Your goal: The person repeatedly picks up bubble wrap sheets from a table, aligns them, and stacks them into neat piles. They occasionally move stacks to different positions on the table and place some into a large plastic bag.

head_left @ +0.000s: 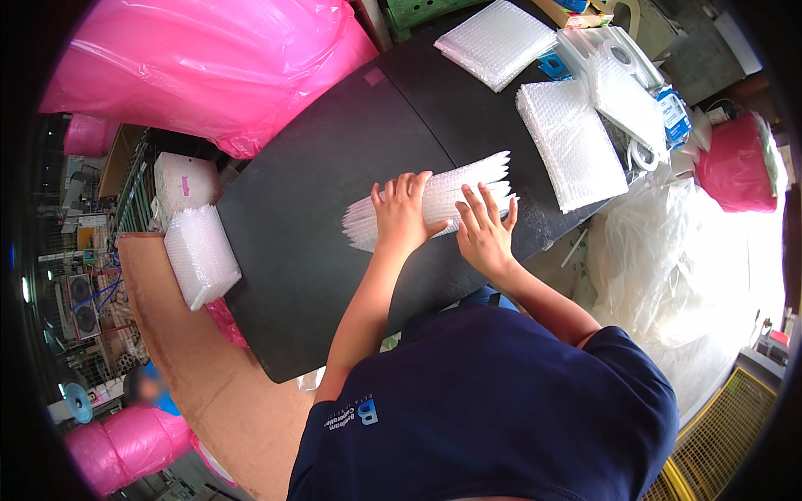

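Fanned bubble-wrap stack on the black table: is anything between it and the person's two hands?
Nothing visible. The left hand and the right hand both lie flat on the fanned bubble-wrap stack, on the black table.

Both hands press flat on a fanned stack of bubble-wrap sheets [434, 200] lying on a black table [317, 192]. Left hand [403, 213] covers the stack's left part, fingers spread; right hand [484, 230] lies just beside it. Further bubble-wrap piles: one [571, 142] right of the stack, one [497, 42] at the far edge, one [200, 255] at the left. Pink plastic bag [209, 67] beyond.
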A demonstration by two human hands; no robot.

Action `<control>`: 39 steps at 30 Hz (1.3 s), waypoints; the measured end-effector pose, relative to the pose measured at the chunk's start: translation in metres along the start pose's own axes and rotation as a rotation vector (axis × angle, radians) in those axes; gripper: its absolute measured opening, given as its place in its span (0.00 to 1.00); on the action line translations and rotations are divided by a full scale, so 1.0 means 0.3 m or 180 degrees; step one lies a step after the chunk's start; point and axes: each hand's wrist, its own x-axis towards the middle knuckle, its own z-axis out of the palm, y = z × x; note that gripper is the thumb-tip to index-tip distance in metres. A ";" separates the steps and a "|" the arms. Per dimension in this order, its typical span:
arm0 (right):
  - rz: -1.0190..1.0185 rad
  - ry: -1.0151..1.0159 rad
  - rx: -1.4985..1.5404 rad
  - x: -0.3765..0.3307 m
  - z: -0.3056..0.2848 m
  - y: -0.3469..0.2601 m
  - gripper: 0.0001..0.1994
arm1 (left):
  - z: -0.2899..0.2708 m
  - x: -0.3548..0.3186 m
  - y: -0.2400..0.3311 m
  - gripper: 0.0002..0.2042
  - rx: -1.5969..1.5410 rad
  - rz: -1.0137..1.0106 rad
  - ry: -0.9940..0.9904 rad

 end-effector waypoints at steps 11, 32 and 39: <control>0.0234 -0.0074 -0.0087 0.066 -0.028 -0.052 0.32 | 0.002 0.001 -0.001 0.39 -0.0056 0.0012 0.0077; -0.0648 -0.0936 0.0218 0.204 -0.130 -0.028 0.31 | -0.024 -0.031 -0.077 0.34 -0.0219 -0.0066 0.0103; -0.0400 0.0890 0.0977 0.145 -0.075 -0.178 0.29 | -0.318 -0.539 -0.569 0.33 -0.2740 -0.2170 0.0594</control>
